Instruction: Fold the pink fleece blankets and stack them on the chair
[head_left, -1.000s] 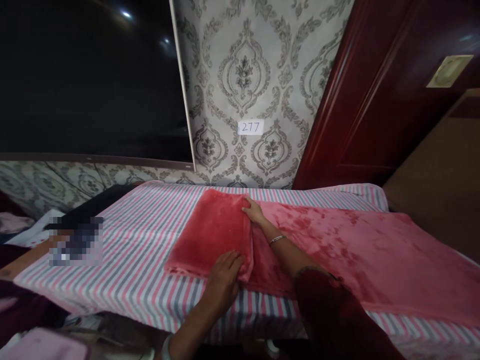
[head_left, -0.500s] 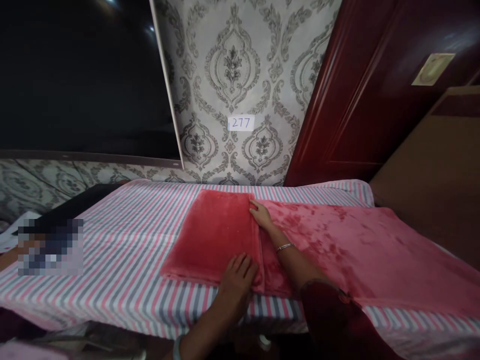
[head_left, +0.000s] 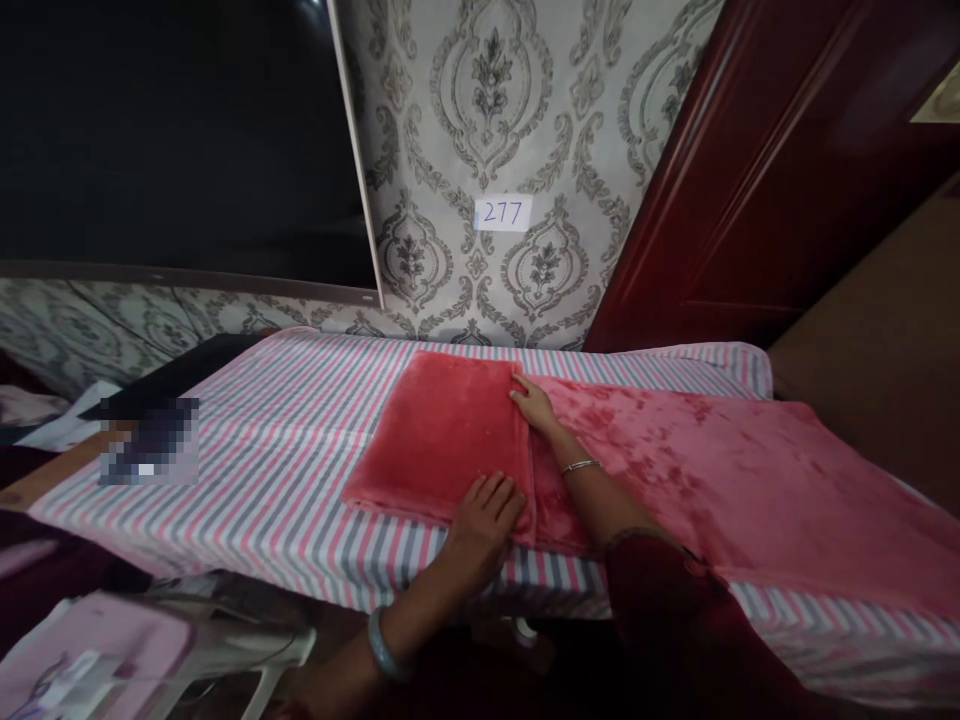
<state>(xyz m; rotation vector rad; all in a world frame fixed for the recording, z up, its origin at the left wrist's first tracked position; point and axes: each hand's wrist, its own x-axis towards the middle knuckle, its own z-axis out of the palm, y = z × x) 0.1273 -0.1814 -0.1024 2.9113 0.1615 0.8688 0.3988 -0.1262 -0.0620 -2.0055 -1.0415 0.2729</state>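
Note:
A red plush blanket lies on the striped cloth, its left part folded into a thick rectangle (head_left: 442, 430) and its single-looking part (head_left: 757, 480) spread out to the right. My left hand (head_left: 484, 520), with a pale bangle on the wrist, rests flat on the near right corner of the folded part. At the far right edge of that same part, my right hand (head_left: 535, 403) touches the fold with its thumb and index finger apart. Its other fingers are partly hidden. A thin bracelet (head_left: 581, 466) and a dark red sleeve (head_left: 667, 590) show on the right arm.
The striped cloth (head_left: 292, 430) covers the table and hangs over its front edge. Behind stand a dark TV screen (head_left: 180, 130), patterned wallpaper and a dark red door frame (head_left: 675, 200). A plastic stool (head_left: 277, 650) and a pink item (head_left: 105, 650) are at lower left.
The view has tilted down and a little left, so more of the stool shows. Both hands stay at about the same places on the folded blanket.

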